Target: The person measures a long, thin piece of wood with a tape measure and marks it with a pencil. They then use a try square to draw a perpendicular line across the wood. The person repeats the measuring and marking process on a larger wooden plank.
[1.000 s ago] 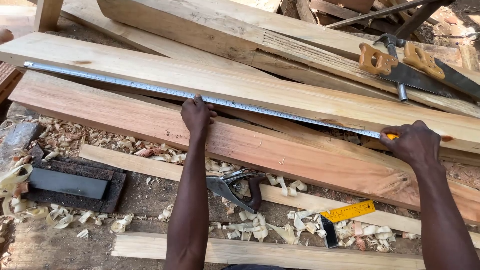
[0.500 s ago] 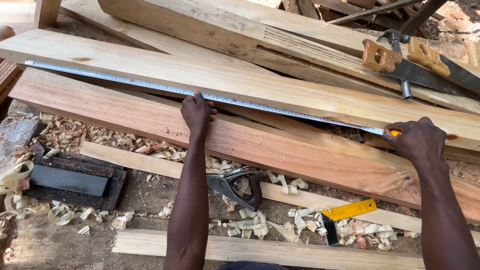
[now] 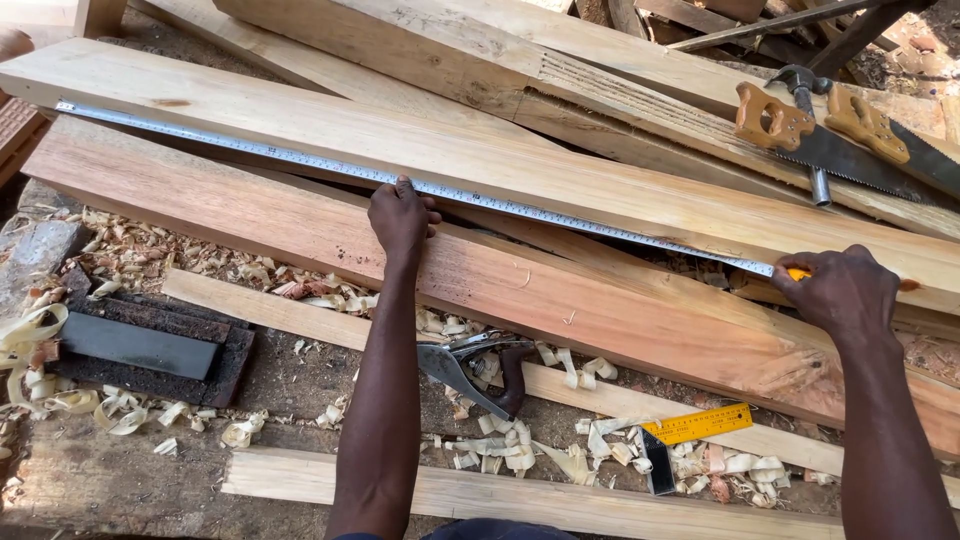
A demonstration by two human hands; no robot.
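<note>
A tape (image 3: 300, 160) ran diagonally from upper left to right of centre along a pale plank (image 3: 560, 165). The left hand (image 3: 400, 215) pinched it mid-frame; the right hand (image 3: 845, 292) was closed around the tape's case at right. Two saws (image 3: 840, 130) lay at upper right.

A carpentry workshop is shown: rough planks (image 3: 560, 290) are stacked, wood shavings (image 3: 500, 440) are scattered about, and handsaws (image 3: 830, 135), a try square (image 3: 690, 432) and a sharpening stone (image 3: 135, 345) are laid around.
</note>
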